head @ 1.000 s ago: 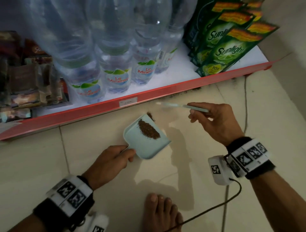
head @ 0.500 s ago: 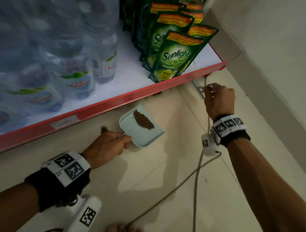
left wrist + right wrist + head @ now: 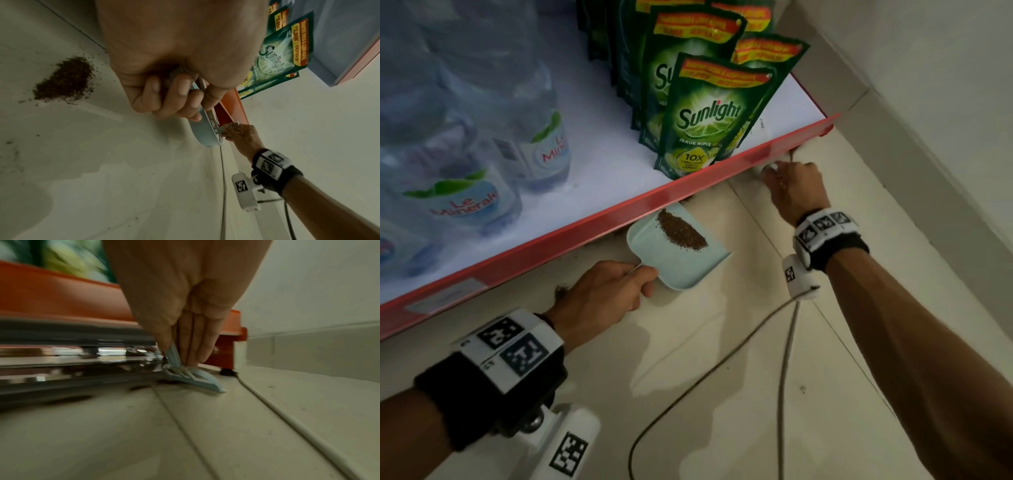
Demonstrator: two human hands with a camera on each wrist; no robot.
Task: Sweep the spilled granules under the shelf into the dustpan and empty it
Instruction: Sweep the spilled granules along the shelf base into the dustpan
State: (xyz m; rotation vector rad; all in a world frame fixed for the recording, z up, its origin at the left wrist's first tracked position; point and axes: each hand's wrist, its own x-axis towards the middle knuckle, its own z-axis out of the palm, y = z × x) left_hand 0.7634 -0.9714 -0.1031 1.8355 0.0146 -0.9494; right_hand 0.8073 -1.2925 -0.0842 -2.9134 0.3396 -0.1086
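My left hand point(image 3: 613, 291) grips the handle of a light blue dustpan point(image 3: 688, 267) that lies on the floor against the red shelf edge point(image 3: 585, 226). A streak of brown granules point(image 3: 681, 233) lies in the pan. Another small heap of granules point(image 3: 63, 79) sits on the tiles left of that hand. My right hand point(image 3: 791, 188) is low at the shelf's right end and pinches the handle of a light blue brush point(image 3: 193, 378). The brush head touches the floor at the gap under the shelf. Its bristles are hidden.
Green Sunlight pouches point(image 3: 709, 116) and water bottles point(image 3: 465, 202) stand on the shelf above. The wall and skirting point(image 3: 928, 171) close off the right side. A thin white cable point(image 3: 287, 415) runs along the tiles to the shelf foot point(image 3: 226, 371). The wrist camera's cable point(image 3: 722, 359) trails across the floor.
My right hand carried the brush from above the dustpan rightward and down to the shelf's right end. The left hand kept hold of the dustpan by the shelf edge.
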